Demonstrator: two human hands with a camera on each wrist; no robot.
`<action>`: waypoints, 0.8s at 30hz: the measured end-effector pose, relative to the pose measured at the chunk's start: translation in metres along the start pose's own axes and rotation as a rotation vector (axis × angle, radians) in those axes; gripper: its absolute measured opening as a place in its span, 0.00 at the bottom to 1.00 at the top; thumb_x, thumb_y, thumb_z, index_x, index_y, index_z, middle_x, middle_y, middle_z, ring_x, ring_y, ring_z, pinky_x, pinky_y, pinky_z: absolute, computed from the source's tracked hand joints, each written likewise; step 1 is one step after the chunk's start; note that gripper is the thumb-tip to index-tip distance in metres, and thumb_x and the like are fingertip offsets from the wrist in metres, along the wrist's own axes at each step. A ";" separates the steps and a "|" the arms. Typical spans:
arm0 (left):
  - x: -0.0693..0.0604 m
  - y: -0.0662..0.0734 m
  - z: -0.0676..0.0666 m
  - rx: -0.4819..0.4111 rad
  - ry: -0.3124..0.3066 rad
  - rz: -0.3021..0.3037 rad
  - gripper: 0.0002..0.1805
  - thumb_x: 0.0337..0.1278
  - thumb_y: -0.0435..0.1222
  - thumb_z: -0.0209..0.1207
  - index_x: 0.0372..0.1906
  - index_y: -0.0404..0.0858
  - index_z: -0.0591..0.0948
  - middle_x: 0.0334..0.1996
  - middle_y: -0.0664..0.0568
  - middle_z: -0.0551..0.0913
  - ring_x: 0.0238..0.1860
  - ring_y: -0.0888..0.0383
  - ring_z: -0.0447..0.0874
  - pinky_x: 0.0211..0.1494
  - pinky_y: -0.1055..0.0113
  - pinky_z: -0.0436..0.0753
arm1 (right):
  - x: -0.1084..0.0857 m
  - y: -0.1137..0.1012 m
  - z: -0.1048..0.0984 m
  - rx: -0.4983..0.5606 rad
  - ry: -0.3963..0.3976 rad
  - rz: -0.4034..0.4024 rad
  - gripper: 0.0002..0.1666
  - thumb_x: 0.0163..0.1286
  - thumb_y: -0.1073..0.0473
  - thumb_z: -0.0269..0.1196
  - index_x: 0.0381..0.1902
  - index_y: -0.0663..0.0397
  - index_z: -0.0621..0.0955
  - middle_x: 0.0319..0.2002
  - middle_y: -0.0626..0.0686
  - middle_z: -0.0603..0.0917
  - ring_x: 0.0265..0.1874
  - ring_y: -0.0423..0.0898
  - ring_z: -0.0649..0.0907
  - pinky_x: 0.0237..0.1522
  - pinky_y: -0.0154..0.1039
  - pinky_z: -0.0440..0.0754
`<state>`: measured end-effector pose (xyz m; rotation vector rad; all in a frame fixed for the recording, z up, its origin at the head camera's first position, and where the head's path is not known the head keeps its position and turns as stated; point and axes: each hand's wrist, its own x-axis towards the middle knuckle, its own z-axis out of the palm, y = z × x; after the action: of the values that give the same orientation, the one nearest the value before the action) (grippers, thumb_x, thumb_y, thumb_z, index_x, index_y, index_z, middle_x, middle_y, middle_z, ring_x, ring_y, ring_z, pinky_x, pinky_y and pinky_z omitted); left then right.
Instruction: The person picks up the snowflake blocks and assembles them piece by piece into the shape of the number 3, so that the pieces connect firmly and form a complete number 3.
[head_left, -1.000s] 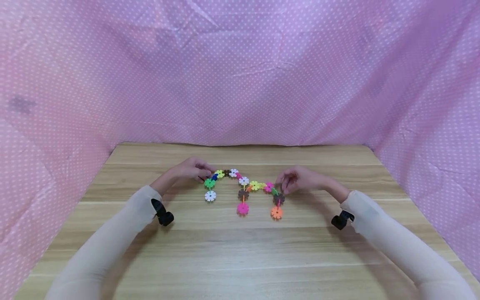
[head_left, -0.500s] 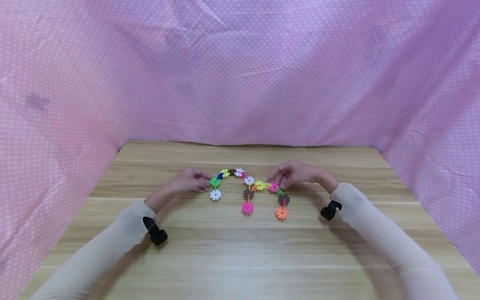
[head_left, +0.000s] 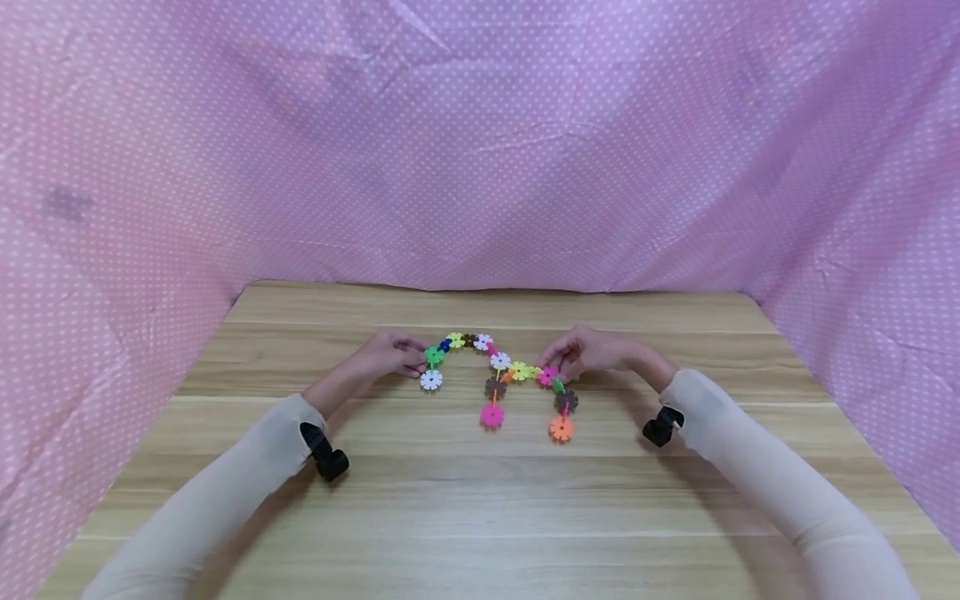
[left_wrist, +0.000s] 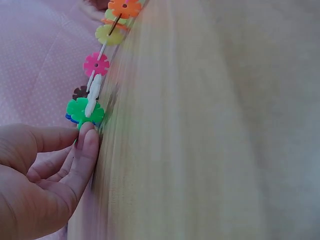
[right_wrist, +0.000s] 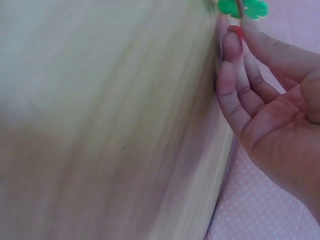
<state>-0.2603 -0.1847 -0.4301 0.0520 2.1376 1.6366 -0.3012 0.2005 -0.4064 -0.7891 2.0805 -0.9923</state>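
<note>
A chain of interlocking plastic snowflake discs (head_left: 519, 372) in several colours lies on the table in an "m" shape with three legs. In the left wrist view, my left hand (left_wrist: 45, 175) pinches the green disc (left_wrist: 82, 109) at the chain's left end between thumb and fingers. Below that disc hangs a white disc (head_left: 431, 380). On the other side, my right hand (head_left: 588, 350) holds the chain by the pink disc (head_left: 548, 376); a red edge shows between its thumb and finger in the right wrist view. Beside it are a green disc (right_wrist: 245, 8) and the right leg's orange disc (head_left: 561, 429).
The wooden table (head_left: 480, 517) stretches in front of and around the chain. A pink polka-dot cloth (head_left: 480, 167) hangs behind the table and along both sides. Each sleeve cuff carries a black wrist camera (head_left: 330, 461).
My left hand has shifted from near the blue disc to the green one, and the chain's left end has moved slightly away. My right hand has moved left from the dark disc to the pink one.
</note>
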 end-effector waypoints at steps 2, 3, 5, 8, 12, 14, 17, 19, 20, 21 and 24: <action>0.006 0.000 0.000 0.007 -0.004 0.008 0.22 0.70 0.26 0.56 0.65 0.21 0.73 0.42 0.43 0.86 0.37 0.61 0.86 0.48 0.69 0.89 | -0.004 0.001 0.003 0.006 0.013 0.011 0.24 0.63 0.75 0.64 0.58 0.60 0.83 0.42 0.57 0.87 0.41 0.48 0.84 0.43 0.35 0.86; 0.008 0.001 0.000 0.005 -0.008 0.010 0.22 0.70 0.26 0.56 0.65 0.21 0.73 0.43 0.43 0.86 0.37 0.62 0.86 0.48 0.69 0.89 | -0.006 0.000 0.005 0.005 0.022 0.014 0.24 0.63 0.74 0.65 0.58 0.60 0.83 0.42 0.56 0.87 0.40 0.48 0.84 0.42 0.34 0.86; 0.014 0.003 0.000 0.014 -0.011 0.006 0.22 0.69 0.26 0.56 0.65 0.22 0.73 0.45 0.41 0.86 0.38 0.61 0.86 0.48 0.69 0.89 | -0.010 0.001 0.010 -0.003 0.041 0.002 0.22 0.64 0.73 0.66 0.57 0.62 0.83 0.41 0.57 0.87 0.39 0.46 0.84 0.41 0.34 0.85; 0.024 0.007 -0.002 0.034 -0.034 0.009 0.22 0.69 0.26 0.55 0.66 0.23 0.73 0.50 0.37 0.85 0.40 0.61 0.85 0.50 0.68 0.88 | -0.015 -0.001 0.017 -0.013 0.068 -0.034 0.21 0.62 0.71 0.69 0.55 0.64 0.83 0.39 0.58 0.87 0.38 0.44 0.84 0.39 0.32 0.85; 0.035 0.010 -0.003 0.080 -0.068 0.020 0.22 0.69 0.26 0.55 0.65 0.25 0.74 0.57 0.35 0.82 0.43 0.59 0.85 0.52 0.66 0.88 | -0.022 -0.002 0.026 -0.037 0.093 -0.074 0.19 0.61 0.69 0.71 0.52 0.63 0.84 0.37 0.58 0.87 0.36 0.44 0.84 0.37 0.31 0.85; 0.040 0.011 -0.004 0.105 -0.070 0.014 0.21 0.69 0.28 0.56 0.65 0.28 0.76 0.60 0.36 0.81 0.45 0.58 0.86 0.53 0.66 0.88 | -0.025 -0.002 0.030 -0.050 0.102 -0.089 0.18 0.61 0.68 0.72 0.50 0.62 0.84 0.37 0.57 0.87 0.35 0.44 0.84 0.37 0.31 0.85; 0.048 0.013 -0.003 0.123 -0.070 0.012 0.20 0.69 0.30 0.58 0.63 0.31 0.78 0.62 0.39 0.81 0.46 0.58 0.85 0.53 0.67 0.87 | -0.028 -0.002 0.037 -0.064 0.116 -0.102 0.17 0.61 0.67 0.73 0.49 0.61 0.85 0.35 0.55 0.87 0.34 0.43 0.84 0.36 0.31 0.85; 0.053 0.013 -0.003 0.118 -0.075 0.020 0.19 0.70 0.32 0.59 0.63 0.32 0.79 0.61 0.41 0.81 0.46 0.58 0.85 0.52 0.66 0.87 | -0.029 -0.003 0.042 -0.063 0.123 -0.108 0.16 0.61 0.67 0.73 0.48 0.61 0.85 0.34 0.55 0.87 0.33 0.43 0.84 0.35 0.31 0.84; 0.056 0.014 -0.002 0.114 -0.077 0.023 0.19 0.70 0.32 0.59 0.62 0.33 0.80 0.60 0.41 0.82 0.46 0.58 0.85 0.52 0.66 0.87 | -0.030 -0.003 0.044 -0.064 0.126 -0.112 0.16 0.61 0.67 0.73 0.48 0.61 0.85 0.34 0.55 0.87 0.32 0.42 0.84 0.35 0.31 0.84; 0.058 0.015 -0.002 0.111 -0.079 0.026 0.18 0.70 0.32 0.59 0.62 0.33 0.81 0.59 0.42 0.83 0.45 0.59 0.85 0.52 0.66 0.87 | -0.030 -0.004 0.046 -0.064 0.127 -0.122 0.16 0.61 0.67 0.73 0.48 0.62 0.84 0.33 0.56 0.87 0.32 0.42 0.84 0.34 0.31 0.84; 0.065 0.017 0.000 0.129 -0.094 0.047 0.18 0.71 0.33 0.59 0.62 0.33 0.80 0.54 0.43 0.85 0.44 0.59 0.85 0.51 0.65 0.88 | -0.031 -0.005 0.052 -0.059 0.137 -0.130 0.16 0.61 0.67 0.73 0.47 0.63 0.84 0.32 0.57 0.86 0.30 0.41 0.83 0.33 0.31 0.84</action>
<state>-0.3233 -0.1601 -0.4350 0.2160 2.1820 1.4893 -0.2412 0.2003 -0.4163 -0.9192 2.2069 -1.0863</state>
